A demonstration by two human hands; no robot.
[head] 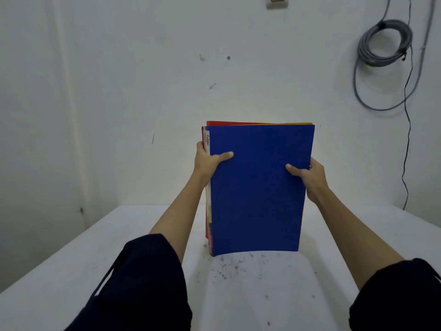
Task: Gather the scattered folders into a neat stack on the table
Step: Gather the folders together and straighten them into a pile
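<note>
Folders (pixel 259 189): one bundle, stood upright on its lower edge on the table (pixel 71 271), blue cover toward me; red and yellow edges showed at the top behind it, so the upper edges were not flush.
Left hand (pixel 206 161): I had it clamped on the bundle's left edge, thumb flat across the blue cover, fingers (pixel 200 145) wrapped round the spine side.
Right hand (pixel 310 177): closed on the right edge, thumb on the cover, remaining fingers hidden behind the bundle.
Position relative to grip: bundle pinched between both hands at upper mid-height, its lower edge well below them.
Risk, as I judged it: the front cover bowed at the bottom; loosening either grip could let the inner folders slip sideways or fan out, and laying them flat unsquared would leave a ragged stack.
Table: white, scuffed with dark specks near the bundle's foot.
Surroundings: bare wall, coiled cable (pixel 384 44) hung at upper right.
</note>
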